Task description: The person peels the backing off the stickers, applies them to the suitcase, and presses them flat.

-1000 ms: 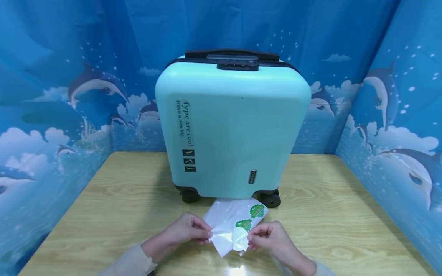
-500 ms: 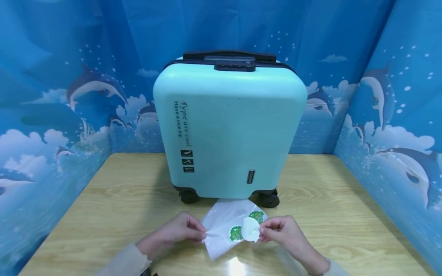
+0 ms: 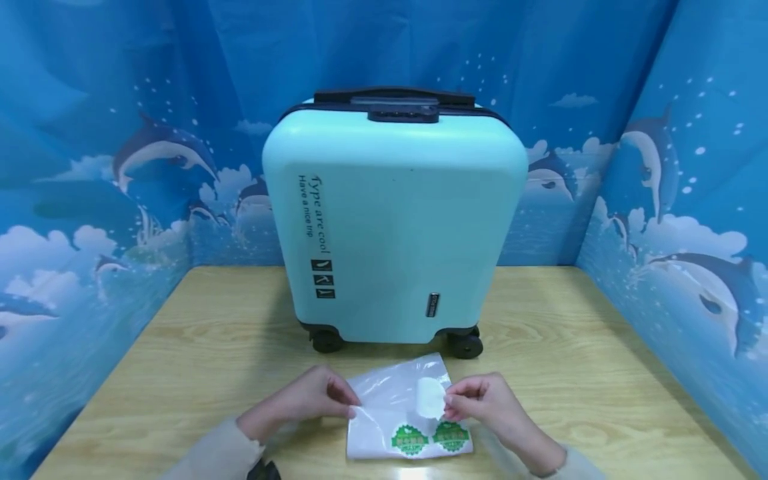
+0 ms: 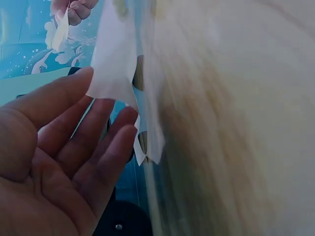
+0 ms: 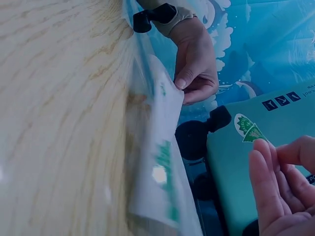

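A white, glossy sticker sheet [image 3: 384,393] with two round green stickers [image 3: 410,440] along its near edge lies in front of the suitcase [image 3: 396,227]. My left hand [image 3: 318,400] pinches the sheet's left edge between thumb and finger. In my right hand [image 3: 483,403], thumb and fingertips pinch a peeled sticker [image 3: 429,398], its white back towards the head camera. Its green and white printed face [image 5: 248,129] shows in the right wrist view, apart from the sheet [image 5: 162,162]. The left wrist view has my left fingers [image 4: 78,83] at the sheet's corner [image 4: 113,73].
The mint-green suitcase stands upright on black wheels [image 3: 465,345] just behind the hands. Under everything is a wood-grain table [image 3: 540,373]. A blue curtain [image 3: 120,220] printed with dolphins encloses the back and both sides.
The right hand has drawn the sticker away from the sheet. The sheet has turned and come nearer, out from under the suitcase's front edge, its green stickers now along the near side.
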A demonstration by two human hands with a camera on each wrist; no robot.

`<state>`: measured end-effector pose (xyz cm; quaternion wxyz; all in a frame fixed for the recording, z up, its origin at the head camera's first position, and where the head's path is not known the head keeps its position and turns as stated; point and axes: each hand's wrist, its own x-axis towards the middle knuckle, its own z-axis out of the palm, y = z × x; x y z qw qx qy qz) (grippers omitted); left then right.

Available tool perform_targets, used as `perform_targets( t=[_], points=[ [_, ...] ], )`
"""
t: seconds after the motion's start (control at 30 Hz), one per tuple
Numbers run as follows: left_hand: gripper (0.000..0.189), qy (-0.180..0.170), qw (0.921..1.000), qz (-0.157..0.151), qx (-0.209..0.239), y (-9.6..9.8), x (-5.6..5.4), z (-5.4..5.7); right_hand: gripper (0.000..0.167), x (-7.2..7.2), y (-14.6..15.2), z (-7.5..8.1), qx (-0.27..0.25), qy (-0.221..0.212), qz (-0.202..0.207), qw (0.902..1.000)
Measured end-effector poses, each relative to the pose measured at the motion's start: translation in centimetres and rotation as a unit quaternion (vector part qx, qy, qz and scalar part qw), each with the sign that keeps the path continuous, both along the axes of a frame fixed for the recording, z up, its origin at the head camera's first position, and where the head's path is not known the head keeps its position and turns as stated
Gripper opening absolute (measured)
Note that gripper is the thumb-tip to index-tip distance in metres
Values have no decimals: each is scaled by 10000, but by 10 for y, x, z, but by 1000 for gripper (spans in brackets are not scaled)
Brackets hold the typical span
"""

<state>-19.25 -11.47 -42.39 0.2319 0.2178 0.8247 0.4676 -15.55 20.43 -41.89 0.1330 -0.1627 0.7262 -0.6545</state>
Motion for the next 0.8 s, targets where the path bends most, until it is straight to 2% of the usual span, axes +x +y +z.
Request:
perform_targets(
  t=[0.23, 0.37, 0.57, 0.8],
  points=[
    [18, 132, 9998, 102, -125, -2, -2, 0, 23, -4, -12, 3, 26, -521, -293, 9982],
    [20, 180, 9996, 173, 150, -1, -5, 3, 19, -6, -21, 8, -75, -789, -579, 9952],
    [25, 472, 9948, 414, 800, 12, -1, 22, 7, -10, -34, 16, -605, -834, -954, 9901],
    [23, 849, 9858, 708, 1268, 31, 9, 45, 15, -14, -44, 30, -682, -639, -1325, 9868]
  ],
)
